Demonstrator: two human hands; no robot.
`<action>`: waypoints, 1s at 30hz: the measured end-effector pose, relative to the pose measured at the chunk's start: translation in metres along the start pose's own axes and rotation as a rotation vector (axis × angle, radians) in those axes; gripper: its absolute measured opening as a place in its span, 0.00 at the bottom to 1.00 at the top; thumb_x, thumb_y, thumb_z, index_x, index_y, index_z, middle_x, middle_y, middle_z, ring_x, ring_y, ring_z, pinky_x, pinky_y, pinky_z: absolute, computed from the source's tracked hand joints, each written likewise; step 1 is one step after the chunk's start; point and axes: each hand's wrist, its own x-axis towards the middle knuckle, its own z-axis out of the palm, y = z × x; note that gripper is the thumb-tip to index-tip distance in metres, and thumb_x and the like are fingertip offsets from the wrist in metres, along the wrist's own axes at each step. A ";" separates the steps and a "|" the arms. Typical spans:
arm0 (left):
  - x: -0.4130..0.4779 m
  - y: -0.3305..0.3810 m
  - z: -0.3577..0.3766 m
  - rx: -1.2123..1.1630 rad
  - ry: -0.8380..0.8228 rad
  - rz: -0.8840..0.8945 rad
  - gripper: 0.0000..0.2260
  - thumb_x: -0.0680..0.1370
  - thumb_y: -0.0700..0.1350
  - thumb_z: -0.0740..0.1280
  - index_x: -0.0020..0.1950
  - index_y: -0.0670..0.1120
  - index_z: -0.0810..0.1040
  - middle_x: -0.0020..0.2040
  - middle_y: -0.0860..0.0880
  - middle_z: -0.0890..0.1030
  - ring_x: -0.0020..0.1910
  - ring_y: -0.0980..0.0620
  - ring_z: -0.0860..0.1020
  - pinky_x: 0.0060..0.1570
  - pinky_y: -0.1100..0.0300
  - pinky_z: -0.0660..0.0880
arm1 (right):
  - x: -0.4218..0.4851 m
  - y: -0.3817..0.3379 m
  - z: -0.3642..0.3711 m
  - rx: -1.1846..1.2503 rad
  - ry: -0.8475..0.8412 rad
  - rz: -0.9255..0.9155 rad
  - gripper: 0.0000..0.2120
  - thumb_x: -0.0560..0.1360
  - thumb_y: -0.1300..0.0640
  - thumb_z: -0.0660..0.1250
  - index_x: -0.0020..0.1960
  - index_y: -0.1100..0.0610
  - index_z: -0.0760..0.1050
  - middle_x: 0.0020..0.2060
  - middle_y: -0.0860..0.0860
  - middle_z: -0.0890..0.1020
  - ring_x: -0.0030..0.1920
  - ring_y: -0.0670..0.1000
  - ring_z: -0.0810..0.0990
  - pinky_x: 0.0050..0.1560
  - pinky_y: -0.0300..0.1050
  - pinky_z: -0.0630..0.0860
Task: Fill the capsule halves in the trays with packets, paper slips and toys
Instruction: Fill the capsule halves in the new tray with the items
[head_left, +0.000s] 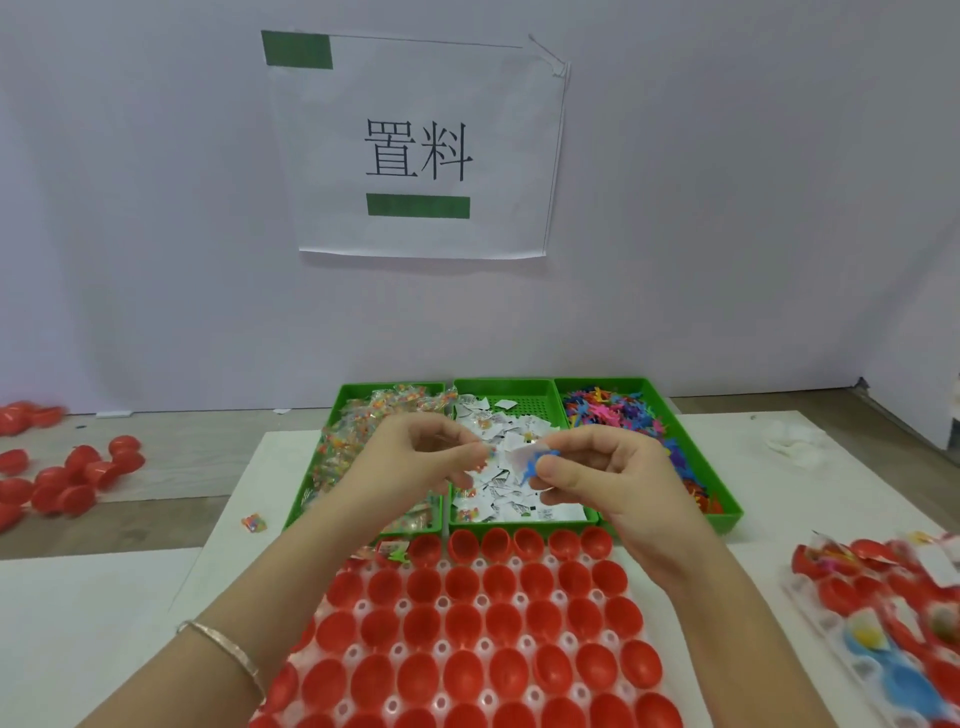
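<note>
Red capsule halves (462, 629) sit open side up in a clear tray (441, 603) at the near edge of the tabletop, nearly all of them bare. One half at the tray's far left corner (395, 553) already has a packet and a green toy in it. Above the tray's far edge both hands are raised, close together. The right hand (608, 478) pinches a blue toy (537, 462) and a paper slip (519, 456) between thumb and forefinger, the other fingers curled in. The left hand (421, 457), with a bracelet (228, 649) on its wrist, has its fingers bent toward the thumb. A speck of colour shows at the tips, but I cannot tell whether they grip anything. Behind the hands three green bins stand side by side: packets (363, 441) on the left, paper slips (498, 499) in the middle, coloured toys (613, 415) on the right. A stray packet (253, 522) lies just left of the bins. Loose red halves (78, 478) are scattered by the left edge, and a second tray (810, 597) of filled halves, blurred, lies at the right edge.
</note>
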 end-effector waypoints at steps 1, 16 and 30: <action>-0.003 0.005 0.006 -0.032 -0.021 0.008 0.04 0.74 0.44 0.73 0.45 0.44 0.83 0.35 0.49 0.84 0.33 0.57 0.81 0.35 0.66 0.77 | 0.000 0.001 0.002 -0.006 -0.013 0.000 0.12 0.60 0.53 0.77 0.43 0.55 0.85 0.40 0.56 0.86 0.39 0.50 0.84 0.40 0.39 0.79; -0.047 0.018 -0.002 0.001 0.134 0.133 0.09 0.77 0.45 0.69 0.56 0.54 0.81 0.51 0.56 0.84 0.45 0.59 0.82 0.44 0.67 0.78 | -0.004 0.012 0.019 0.099 -0.031 0.006 0.12 0.61 0.58 0.76 0.44 0.59 0.82 0.39 0.60 0.85 0.39 0.55 0.85 0.39 0.42 0.81; -0.106 -0.045 0.013 1.171 -0.166 0.341 0.24 0.69 0.59 0.57 0.51 0.48 0.85 0.50 0.53 0.84 0.45 0.56 0.82 0.44 0.64 0.79 | 0.029 0.052 0.068 -0.681 -0.193 -0.027 0.03 0.69 0.58 0.76 0.40 0.51 0.84 0.32 0.44 0.83 0.32 0.37 0.77 0.34 0.29 0.71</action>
